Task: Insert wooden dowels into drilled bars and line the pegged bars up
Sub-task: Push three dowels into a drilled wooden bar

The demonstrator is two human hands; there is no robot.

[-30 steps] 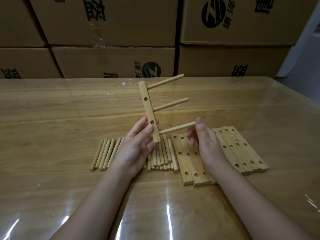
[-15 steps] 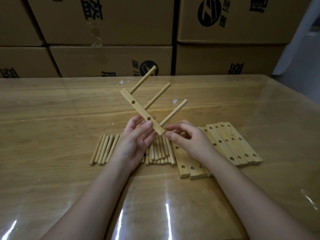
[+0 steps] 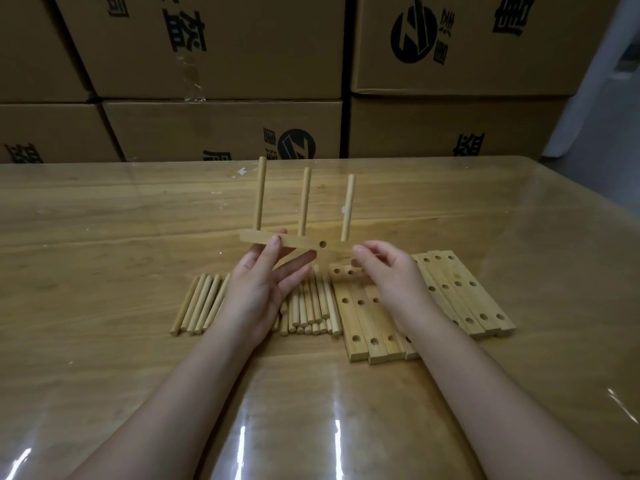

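Cardboard boxes point(image 3: 221, 126) are stacking up behind the table point(image 3: 104, 237), cut off at the top and left edges, and the black print on them is only partly showing. A glossy clear cover point(image 3: 554, 209) is lying over the wood, with glare streaking the bottom of the frame.

At centre frame the pegged bar point(image 3: 301, 243) is hanging above the table, roughly level, with three dowels point(image 3: 304, 202) standing up from it and one side hole facing the camera. The left hand point(image 3: 258, 292) is pinching the bar near its left end, thumb on the front and forefinger behind, other fingers stretching out below. The right hand point(image 3: 388, 275) is curling loosely with its fingertips right at the bar's right end. Cannot tell if they are gripping it or only near.

Loose dowels point(image 3: 201, 303) are lying side by side below the bar, the middle of the pile hiding under the left hand. Drilled bars point(image 3: 360, 327) are lying flat in a row just right of them, several hiding under the right wrist.

Table surface is stretching wide at frame left, behind the bar, and right of the row up to the rounded far-right corner.
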